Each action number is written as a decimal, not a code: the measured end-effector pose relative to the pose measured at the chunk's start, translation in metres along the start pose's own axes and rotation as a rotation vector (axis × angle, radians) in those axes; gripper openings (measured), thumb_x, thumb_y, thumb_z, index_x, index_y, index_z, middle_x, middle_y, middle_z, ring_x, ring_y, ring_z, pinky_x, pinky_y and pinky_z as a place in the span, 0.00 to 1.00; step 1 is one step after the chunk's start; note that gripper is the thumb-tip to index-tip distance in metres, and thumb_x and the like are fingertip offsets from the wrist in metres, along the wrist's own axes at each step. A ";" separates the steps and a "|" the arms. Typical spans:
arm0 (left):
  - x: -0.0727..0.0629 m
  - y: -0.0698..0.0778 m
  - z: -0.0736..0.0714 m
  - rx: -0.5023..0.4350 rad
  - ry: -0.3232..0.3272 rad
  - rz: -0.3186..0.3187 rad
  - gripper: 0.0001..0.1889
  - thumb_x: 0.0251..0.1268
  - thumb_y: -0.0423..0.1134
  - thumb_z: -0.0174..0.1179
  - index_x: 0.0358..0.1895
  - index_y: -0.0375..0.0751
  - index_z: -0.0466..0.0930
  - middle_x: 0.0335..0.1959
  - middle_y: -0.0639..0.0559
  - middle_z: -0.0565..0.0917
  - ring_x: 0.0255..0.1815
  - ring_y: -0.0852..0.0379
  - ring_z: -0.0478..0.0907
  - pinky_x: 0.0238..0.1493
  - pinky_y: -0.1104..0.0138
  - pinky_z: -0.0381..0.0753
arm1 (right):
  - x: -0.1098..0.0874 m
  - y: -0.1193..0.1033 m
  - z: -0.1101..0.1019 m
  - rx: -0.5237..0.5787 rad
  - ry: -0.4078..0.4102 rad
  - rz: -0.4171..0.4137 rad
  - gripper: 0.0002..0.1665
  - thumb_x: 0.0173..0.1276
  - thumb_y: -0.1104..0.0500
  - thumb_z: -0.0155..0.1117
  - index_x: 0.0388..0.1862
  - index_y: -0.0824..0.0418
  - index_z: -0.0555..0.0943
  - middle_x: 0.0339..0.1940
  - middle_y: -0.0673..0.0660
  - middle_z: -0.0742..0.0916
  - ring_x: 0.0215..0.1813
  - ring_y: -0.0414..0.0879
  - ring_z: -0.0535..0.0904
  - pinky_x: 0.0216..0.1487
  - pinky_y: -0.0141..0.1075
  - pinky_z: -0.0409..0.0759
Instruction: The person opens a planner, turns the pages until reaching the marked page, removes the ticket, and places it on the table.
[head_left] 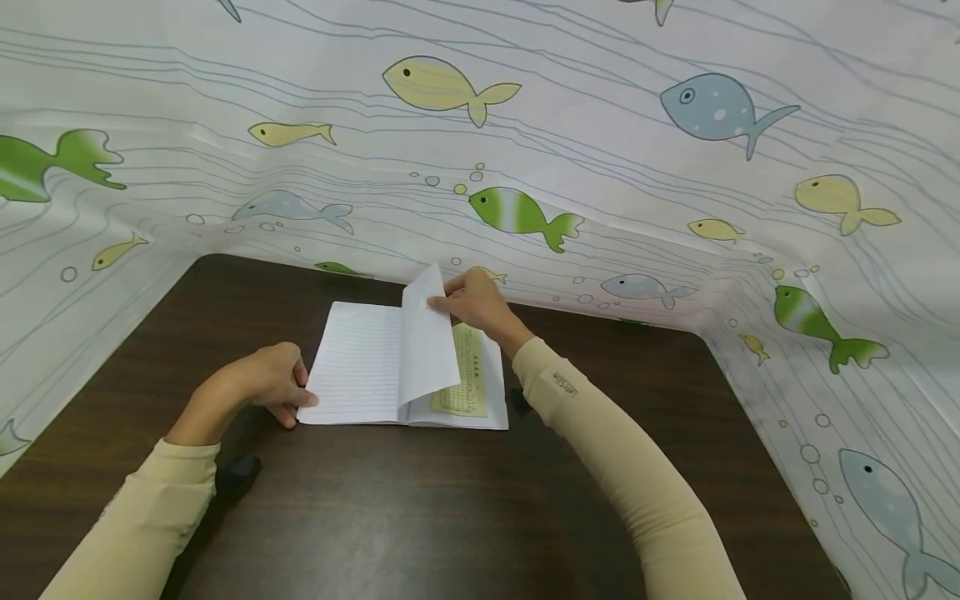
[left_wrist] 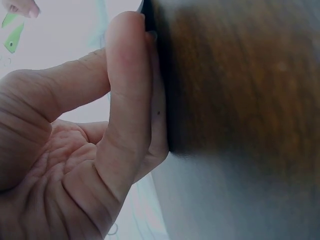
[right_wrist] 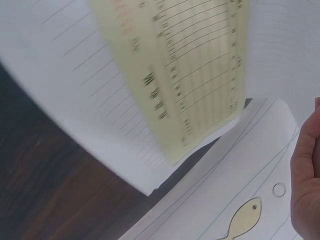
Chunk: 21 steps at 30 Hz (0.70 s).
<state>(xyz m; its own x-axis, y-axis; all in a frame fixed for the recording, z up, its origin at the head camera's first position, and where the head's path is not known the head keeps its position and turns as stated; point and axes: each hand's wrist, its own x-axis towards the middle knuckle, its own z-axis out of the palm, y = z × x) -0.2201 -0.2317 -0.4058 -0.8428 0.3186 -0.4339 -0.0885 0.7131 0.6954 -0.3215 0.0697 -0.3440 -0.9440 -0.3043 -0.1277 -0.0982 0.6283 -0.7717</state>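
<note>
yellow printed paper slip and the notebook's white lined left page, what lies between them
The raised white paper page, held by the right hand, stands between the lined left page and the yellow slip in the head view.

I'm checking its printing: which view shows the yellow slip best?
The right wrist view: the yellow slip appears largest there, though cropped. Head: smaller, partly behind the raised page. Left wrist: none of it.
</note>
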 end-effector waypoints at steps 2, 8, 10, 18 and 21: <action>0.000 0.000 0.000 0.004 -0.002 0.002 0.15 0.72 0.28 0.68 0.46 0.22 0.70 0.30 0.39 0.83 0.23 0.56 0.89 0.41 0.58 0.93 | 0.002 -0.004 0.003 0.008 0.000 -0.008 0.21 0.76 0.58 0.72 0.60 0.72 0.86 0.50 0.66 0.93 0.47 0.56 0.94 0.58 0.50 0.91; 0.001 0.001 0.000 0.011 0.001 -0.008 0.15 0.72 0.28 0.68 0.46 0.22 0.71 0.30 0.39 0.83 0.23 0.56 0.89 0.41 0.58 0.93 | 0.006 -0.015 0.016 0.036 -0.030 -0.037 0.21 0.77 0.58 0.72 0.60 0.72 0.85 0.52 0.67 0.92 0.48 0.57 0.94 0.60 0.52 0.91; 0.000 0.001 0.000 0.015 0.002 -0.011 0.15 0.72 0.28 0.68 0.46 0.22 0.71 0.29 0.39 0.83 0.23 0.57 0.89 0.41 0.58 0.93 | 0.007 -0.019 0.021 0.043 -0.044 -0.044 0.20 0.77 0.59 0.71 0.60 0.72 0.85 0.52 0.67 0.93 0.47 0.56 0.94 0.58 0.50 0.91; 0.000 0.000 0.000 0.025 0.005 -0.016 0.16 0.72 0.29 0.68 0.47 0.22 0.71 0.30 0.40 0.83 0.24 0.56 0.89 0.41 0.58 0.93 | 0.010 -0.029 0.041 0.023 -0.057 -0.088 0.16 0.77 0.60 0.71 0.56 0.71 0.88 0.49 0.66 0.94 0.42 0.56 0.94 0.53 0.49 0.93; 0.001 0.000 0.001 0.020 0.008 -0.019 0.15 0.72 0.29 0.68 0.47 0.22 0.71 0.30 0.39 0.83 0.23 0.57 0.88 0.38 0.60 0.93 | 0.010 -0.033 0.048 0.006 -0.049 -0.097 0.17 0.77 0.60 0.71 0.57 0.71 0.87 0.48 0.66 0.94 0.41 0.55 0.95 0.52 0.48 0.93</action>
<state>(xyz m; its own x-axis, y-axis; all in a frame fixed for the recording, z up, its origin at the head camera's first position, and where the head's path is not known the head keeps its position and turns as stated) -0.2202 -0.2307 -0.4062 -0.8453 0.3001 -0.4421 -0.0940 0.7310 0.6759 -0.3128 0.0116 -0.3498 -0.9136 -0.3983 -0.0818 -0.1869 0.5901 -0.7854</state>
